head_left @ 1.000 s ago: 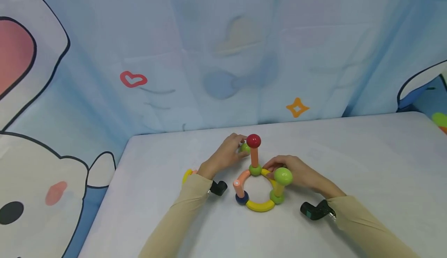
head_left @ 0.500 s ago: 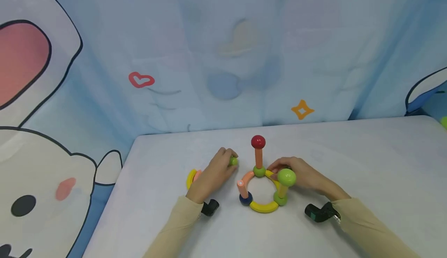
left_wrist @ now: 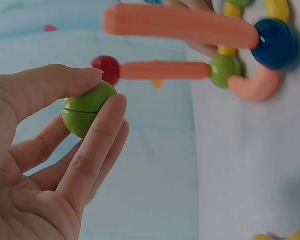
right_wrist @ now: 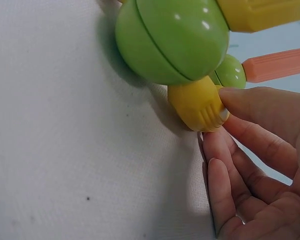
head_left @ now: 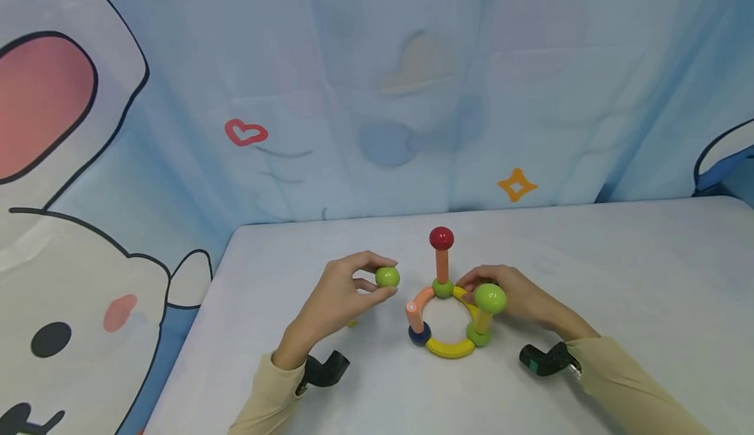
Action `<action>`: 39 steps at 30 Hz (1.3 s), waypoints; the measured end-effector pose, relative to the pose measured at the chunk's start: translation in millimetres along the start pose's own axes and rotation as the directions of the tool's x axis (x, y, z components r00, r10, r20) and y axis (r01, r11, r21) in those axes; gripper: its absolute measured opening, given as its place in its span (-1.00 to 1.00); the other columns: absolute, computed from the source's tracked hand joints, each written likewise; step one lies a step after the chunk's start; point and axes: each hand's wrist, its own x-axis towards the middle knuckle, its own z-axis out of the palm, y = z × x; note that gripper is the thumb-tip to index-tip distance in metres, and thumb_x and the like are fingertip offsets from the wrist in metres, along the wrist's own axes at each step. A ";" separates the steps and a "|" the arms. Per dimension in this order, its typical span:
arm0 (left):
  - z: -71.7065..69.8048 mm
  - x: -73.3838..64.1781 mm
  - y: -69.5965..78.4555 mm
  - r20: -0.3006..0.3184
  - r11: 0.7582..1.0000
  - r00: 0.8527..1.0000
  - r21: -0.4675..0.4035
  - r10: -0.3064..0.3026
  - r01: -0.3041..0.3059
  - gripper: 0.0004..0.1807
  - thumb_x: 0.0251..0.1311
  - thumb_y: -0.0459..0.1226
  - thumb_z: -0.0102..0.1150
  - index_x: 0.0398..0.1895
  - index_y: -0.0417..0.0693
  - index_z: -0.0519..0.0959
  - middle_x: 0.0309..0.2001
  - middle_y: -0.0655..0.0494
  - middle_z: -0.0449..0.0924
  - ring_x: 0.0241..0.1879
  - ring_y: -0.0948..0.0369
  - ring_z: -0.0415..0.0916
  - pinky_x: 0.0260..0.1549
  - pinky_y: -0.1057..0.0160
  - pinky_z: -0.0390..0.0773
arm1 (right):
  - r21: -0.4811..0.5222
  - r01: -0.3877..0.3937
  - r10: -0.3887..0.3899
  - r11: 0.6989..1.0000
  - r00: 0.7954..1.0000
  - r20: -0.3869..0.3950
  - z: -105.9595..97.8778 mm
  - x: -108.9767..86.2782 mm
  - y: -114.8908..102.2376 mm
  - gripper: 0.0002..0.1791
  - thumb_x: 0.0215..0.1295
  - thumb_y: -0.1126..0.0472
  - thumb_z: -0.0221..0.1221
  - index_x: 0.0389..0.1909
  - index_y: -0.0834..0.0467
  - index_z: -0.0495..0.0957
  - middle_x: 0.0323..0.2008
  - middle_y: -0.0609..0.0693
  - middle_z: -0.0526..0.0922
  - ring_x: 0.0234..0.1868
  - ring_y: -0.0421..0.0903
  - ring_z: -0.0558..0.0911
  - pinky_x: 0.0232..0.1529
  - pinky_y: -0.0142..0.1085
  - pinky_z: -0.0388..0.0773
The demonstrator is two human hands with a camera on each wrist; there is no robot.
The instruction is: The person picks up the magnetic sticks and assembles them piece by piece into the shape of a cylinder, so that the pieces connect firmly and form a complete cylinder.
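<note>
Between thumb and fingers, my left hand (head_left: 336, 301) pinches a green ball (head_left: 387, 277); a seam line crosses the ball in the left wrist view. My right hand (head_left: 512, 294) grips a curved yellow piece (right_wrist: 197, 105) of the ring at its far right side. The ring stands on the table, made of curved yellow and orange pieces joined by green and dark blue balls (head_left: 419, 335). Three sticks rise from it: an orange one with a red ball (head_left: 442, 238) on top, a yellow one topped by a green ball (head_left: 490, 298), and a bare-ended orange stick (head_left: 414, 317).
The white table (head_left: 624, 278) extends on both sides of the ring. A small yellow piece (head_left: 352, 323) shows partly from behind the left hand. A blue printed curtain (head_left: 353, 95) hangs behind the table's far edge.
My left hand has drawn left and back from beside the red-topped stick, turning so the green ball shows more fully. My right hand keeps its hold on the ring.
</note>
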 end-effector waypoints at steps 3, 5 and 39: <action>-3.0 -2.1 5.0 -0.008 0.998 1.000 -0.056 -0.024 0.024 -0.65 0.26 -0.36 0.46 0.11 -0.11 0.69 0.01 0.11 0.73 -0.08 0.20 0.69 -0.11 0.29 0.72 | -0.005 0.012 -0.012 1.000 1.000 -0.003 -0.3 0.4 0.5 -0.69 0.41 0.21 0.35 0.10 0.23 0.67 -0.13 -0.08 0.71 -0.06 -0.06 0.58 0.13 -0.11 0.56; -4.4 -3.0 7.2 -0.007 0.996 0.999 -0.080 -0.035 0.035 -0.65 0.26 -0.35 0.46 0.10 -0.09 0.69 0.01 0.12 0.72 -0.08 0.18 0.68 -0.10 0.28 0.72 | -0.008 0.016 -0.016 1.000 1.000 -0.004 -0.7 0.5 1.0 -0.69 0.41 0.21 0.35 0.10 0.23 0.67 -0.13 -0.09 0.71 -0.06 -0.07 0.58 0.11 -0.18 0.56; 14.4 -9.7 43.1 0.094 0.944 0.968 0.218 0.232 -0.247 -0.55 -0.07 -0.33 0.68 -0.04 -0.15 0.75 -0.12 0.08 0.69 -0.13 0.20 0.63 -0.21 0.49 0.65 | 0.002 0.029 -0.029 1.000 0.999 -0.028 1.8 -4.0 -1.4 -0.72 0.40 0.25 0.35 0.07 0.23 0.68 -0.16 -0.09 0.71 -0.04 -0.04 0.60 0.13 -0.07 0.58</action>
